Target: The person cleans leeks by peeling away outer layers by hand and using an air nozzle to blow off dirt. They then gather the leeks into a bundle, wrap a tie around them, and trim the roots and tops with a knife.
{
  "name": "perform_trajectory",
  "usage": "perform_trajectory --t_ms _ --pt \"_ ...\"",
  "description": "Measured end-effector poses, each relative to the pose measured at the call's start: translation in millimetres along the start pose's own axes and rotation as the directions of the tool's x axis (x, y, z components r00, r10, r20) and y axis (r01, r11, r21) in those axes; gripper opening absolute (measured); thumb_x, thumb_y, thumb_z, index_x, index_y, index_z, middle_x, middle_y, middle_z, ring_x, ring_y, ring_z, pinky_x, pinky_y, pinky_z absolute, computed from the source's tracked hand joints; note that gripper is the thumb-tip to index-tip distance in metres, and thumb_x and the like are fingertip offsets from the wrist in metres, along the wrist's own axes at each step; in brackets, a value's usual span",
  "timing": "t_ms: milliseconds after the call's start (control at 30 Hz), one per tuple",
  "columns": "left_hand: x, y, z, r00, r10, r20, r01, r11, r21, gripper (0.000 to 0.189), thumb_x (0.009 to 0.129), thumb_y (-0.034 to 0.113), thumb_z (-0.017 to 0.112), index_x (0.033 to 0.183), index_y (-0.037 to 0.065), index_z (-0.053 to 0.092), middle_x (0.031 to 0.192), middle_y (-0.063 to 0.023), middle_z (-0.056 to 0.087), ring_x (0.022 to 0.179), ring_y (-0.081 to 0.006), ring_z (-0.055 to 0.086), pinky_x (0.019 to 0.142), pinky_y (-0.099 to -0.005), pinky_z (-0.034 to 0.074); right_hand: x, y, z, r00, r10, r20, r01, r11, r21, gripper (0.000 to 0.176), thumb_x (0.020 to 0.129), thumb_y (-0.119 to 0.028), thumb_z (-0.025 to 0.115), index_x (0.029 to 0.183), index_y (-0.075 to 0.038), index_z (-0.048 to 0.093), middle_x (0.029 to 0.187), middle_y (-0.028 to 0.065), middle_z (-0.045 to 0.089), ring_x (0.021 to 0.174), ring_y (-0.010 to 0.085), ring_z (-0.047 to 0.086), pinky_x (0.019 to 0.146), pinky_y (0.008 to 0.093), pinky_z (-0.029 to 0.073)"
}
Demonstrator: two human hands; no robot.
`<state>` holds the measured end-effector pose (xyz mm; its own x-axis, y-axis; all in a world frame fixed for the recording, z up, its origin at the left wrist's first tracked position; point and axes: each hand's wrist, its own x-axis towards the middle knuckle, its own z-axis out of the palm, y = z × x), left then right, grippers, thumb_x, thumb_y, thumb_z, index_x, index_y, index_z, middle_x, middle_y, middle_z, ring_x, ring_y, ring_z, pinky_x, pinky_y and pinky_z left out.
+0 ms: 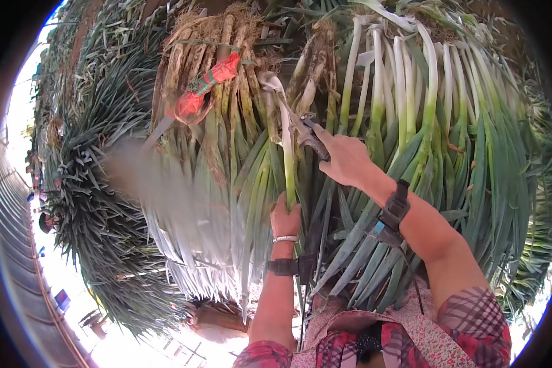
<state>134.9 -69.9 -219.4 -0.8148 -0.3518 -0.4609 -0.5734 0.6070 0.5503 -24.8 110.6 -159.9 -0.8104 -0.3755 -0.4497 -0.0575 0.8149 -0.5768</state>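
Note:
My left hand (285,219) is closed around the green part of a long green onion (287,138), whose white end points away from me. Loose outer skin hangs beside its white shaft. Higher and to the right, my right hand (348,158) grips a small dark air gun (313,142), its nozzle end close to the onion's shaft. The fingers cover part of the tool. Left of my hands, a knife (207,86) with a red-and-green wrapped handle lies across unpeeled, brown-skinned green onions (227,110).
Peeled green onions (405,92) with white shafts lie in a row on the right. A large heap of green leaves (98,202) fills the left side. A pale blur (159,178) hides part of the leaves left of my left hand.

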Motion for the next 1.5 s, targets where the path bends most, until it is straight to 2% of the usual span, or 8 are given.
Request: perform_trajectory --t_ms 267,700,933,1000,1100,1167,1333,1500 --pt "-3 6 -8 1.0 0.011 -0.01 -0.011 0.999 -0.046 0.049 0.072 0.015 0.064 0.117 -0.002 0.055 0.09 -0.0245 0.063 0.087 -0.0377 0.06 0.081 -0.0426 0.047 9 4 4 0.999 -0.013 -0.042 0.013 1.0 0.016 0.073 0.068 -0.019 0.063 0.135 -0.008 0.036 0.088 0.0197 0.06 0.083 0.0384 0.059 0.073 0.0464 0.046" --pt "7 170 -99 0.995 0.1 -0.017 -0.098 0.895 -0.435 0.038 0.076 0.001 0.059 0.115 -0.001 0.058 0.091 -0.0022 0.062 0.076 -0.0091 0.055 0.067 -0.0224 0.046 -127 -4 -69 0.998 0.008 -0.06 0.012 0.941 0.338 0.075 0.068 -0.016 0.064 0.137 -0.009 0.036 0.096 0.0205 0.06 0.085 0.0343 0.061 0.078 0.0406 0.048" --pt "21 214 63 0.92 0.384 0.077 -0.262 0.751 -0.606 0.042 0.079 0.012 0.062 0.119 -0.002 0.054 0.097 -0.0104 0.064 0.082 -0.0157 0.059 0.073 -0.0276 0.048 -162 53 -107 0.847 0.382 -0.369 -0.193 0.869 0.455 0.074 0.067 -0.01 0.064 0.136 -0.01 0.039 0.105 0.0212 0.059 0.089 0.034 0.061 0.079 0.0332 0.047" --pt "30 206 119 0.929 0.366 0.061 -0.346 0.914 -0.213 0.045 0.081 0.021 0.063 0.119 -0.001 0.054 0.103 -0.0205 0.062 0.091 -0.0319 0.06 0.08 -0.0363 0.047 -160 68 -100 0.844 0.358 -0.399 -0.214 0.908 0.361 0.074 0.067 -0.013 0.065 0.136 -0.011 0.04 0.101 0.0199 0.059 0.089 0.0339 0.06 0.079 0.0366 0.047" --pt "33 159 156 0.923 0.38 0.058 -0.37 0.92 -0.13 0.048 0.081 0.026 0.062 0.117 -0.002 0.05 0.103 -0.0243 0.055 0.096 -0.041 0.052 0.087 -0.0443 0.042 -150 75 -87 0.933 0.273 -0.233 -0.248 0.96 0.13 0.077 0.066 -0.015 0.067 0.137 -0.012 0.039 0.095 0.0184 0.058 0.087 0.0347 0.059 0.078 0.0406 0.047" --pt "38 148 118 0.928 0.372 -0.024 -0.361 0.882 -0.304 0.036 0.08 0.026 0.062 0.105 0.0 0.059 0.098 -0.0198 0.059 0.097 -0.0368 0.054 0.087 -0.0424 0.042 -145 80 -71 0.955 0.231 -0.187 -0.212 0.971 0.112 0.078 0.065 -0.018 0.067 0.137 -0.013 0.038 0.09 0.0172 0.056 0.085 0.0358 0.058 0.076 0.0438 0.046" --pt "105 86 24 0.848 0.364 -0.385 -0.081 0.807 0.585 0.033 0.071 0.025 0.068 0.097 0.006 0.059 0.099 -0.0149 0.057 0.098 -0.0319 0.052 0.086 -0.0483 0.039 -135 52 -45 0.99 0.006 0.144 -0.019 0.996 0.089 0.075 0.068 -0.021 0.064 0.137 -0.014 0.036 0.086 0.0169 0.057 0.075 0.0359 0.059 0.07 0.0444 0.047" --pt "134 76 9 0.972 0.193 -0.135 -0.037 0.691 0.722 0.041 0.072 0.031 0.068 0.103 0.007 0.058 0.113 -0.0143 0.053 0.107 -0.0329 0.049 0.09 -0.0502 0.036 -91 34 -21 0.969 0.052 0.24 -0.095 0.981 0.172 0.073 0.071 -0.022 0.061 0.137 -0.013 0.033 0.085 0.0182 0.059 0.077 0.036 0.06 0.069 0.0443 0.048"
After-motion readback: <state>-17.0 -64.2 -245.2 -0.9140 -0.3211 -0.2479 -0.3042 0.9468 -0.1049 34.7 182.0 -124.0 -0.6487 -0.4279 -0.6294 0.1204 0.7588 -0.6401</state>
